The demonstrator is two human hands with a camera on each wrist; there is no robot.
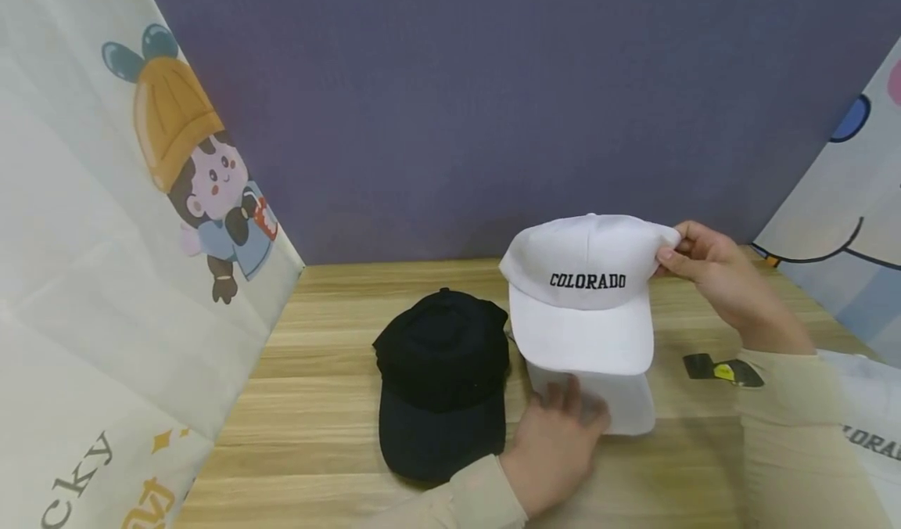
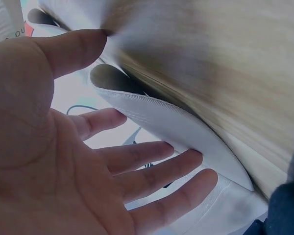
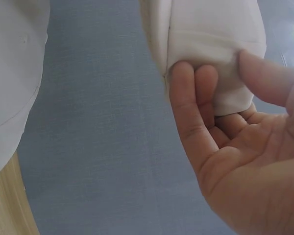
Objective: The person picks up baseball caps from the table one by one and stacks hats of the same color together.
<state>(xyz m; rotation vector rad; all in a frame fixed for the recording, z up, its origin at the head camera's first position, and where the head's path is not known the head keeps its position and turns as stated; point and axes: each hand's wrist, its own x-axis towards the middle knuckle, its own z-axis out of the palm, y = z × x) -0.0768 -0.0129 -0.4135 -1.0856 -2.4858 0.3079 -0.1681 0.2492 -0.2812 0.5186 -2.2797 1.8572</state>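
1. Wooden table [image 1: 324, 404], beneath the grip.
2. White cap [image 1: 587, 302], lettered COLORADO, just left of the right hand [image 1: 725, 278], which pinches its side edge.
3. Black cap [image 1: 439, 365], left of both hands.
4. Another white brim [image 1: 628, 408], below the held cap.
5. Left hand [image 1: 556, 451], fingers spread at that brim; contact unclear.
6. Dark strip [image 1: 699, 366], below the pinch.

Here's the left hand [image 1: 559, 447], low and near, fingers spread and almost straight, thumb standing well apart, its forearm [image 1: 475, 502] slanting inward! Farther out, the right hand [image 1: 728, 282] pinches, thumb opposing curled fingers, wrist bent inward.
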